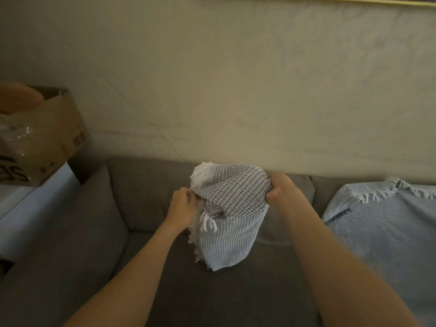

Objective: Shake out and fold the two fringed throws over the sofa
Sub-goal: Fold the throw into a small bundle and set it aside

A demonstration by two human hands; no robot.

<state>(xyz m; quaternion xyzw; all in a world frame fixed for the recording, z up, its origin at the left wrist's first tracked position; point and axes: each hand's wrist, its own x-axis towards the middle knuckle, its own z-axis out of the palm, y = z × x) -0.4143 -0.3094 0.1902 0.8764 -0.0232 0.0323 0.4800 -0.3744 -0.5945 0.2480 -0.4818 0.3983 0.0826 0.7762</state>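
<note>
This is a home, most likely a living room. A grey upholstered sofa (pixel 146 232) stands against a pale wall (pixel 236 79), with a grey fringed throw (pixel 231 232) and a light blue fringed throw (pixel 389 227) over it. At the far left, an open cardboard box (pixel 59 128) sits on a white surface (pixel 35 201). A gold-edged frame (pixel 377 1) hangs top right.

Cardboard box (pixel 60 128) on a white ledge (pixel 44 194), far left

Both arms are stretched forward.
The left hand (pixel 185 204) and right hand (pixel 280 190) are clenched on the grey throw (pixel 232 197).
</note>
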